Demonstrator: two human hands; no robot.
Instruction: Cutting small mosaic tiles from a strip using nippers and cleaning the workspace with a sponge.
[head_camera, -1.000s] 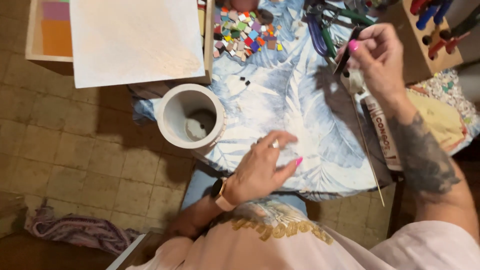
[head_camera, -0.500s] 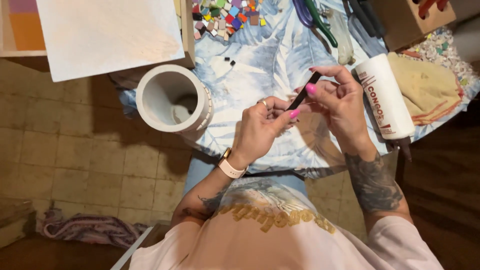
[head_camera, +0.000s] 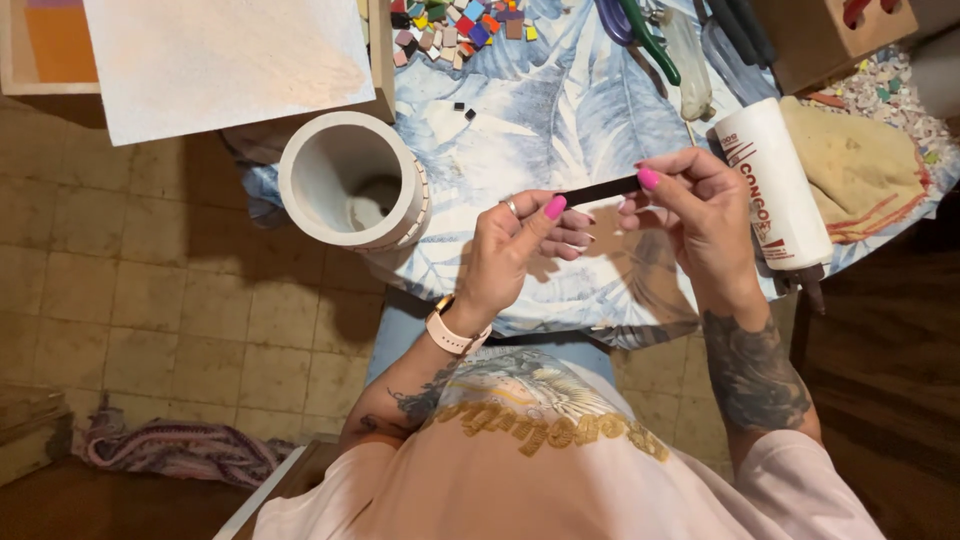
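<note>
Now, line by line:
Strip: one thin black strip, held level above the tabletop between both hands, just beside the white bottle.
Left hand: fingers pinched together on the strip's left end.
Right hand: thumb and fingers clamped on the strip's right end.
Cylinder: one white open-topped cylinder at the tabletop's left edge; it looks bare inside apart from a shadowed patch at the bottom, possibly residue.
Bottle: one white bottle lying on its side, dark nozzle toward the person; contents not visible.
Box: one brown box at top right, cut off by the frame, with red handles poking out.
Tiles: a heap of small coloured tiles, too many and too cropped to count; two loose dark squares below it.
Cloth: one yellow cloth under the bottle's far side.
</note>
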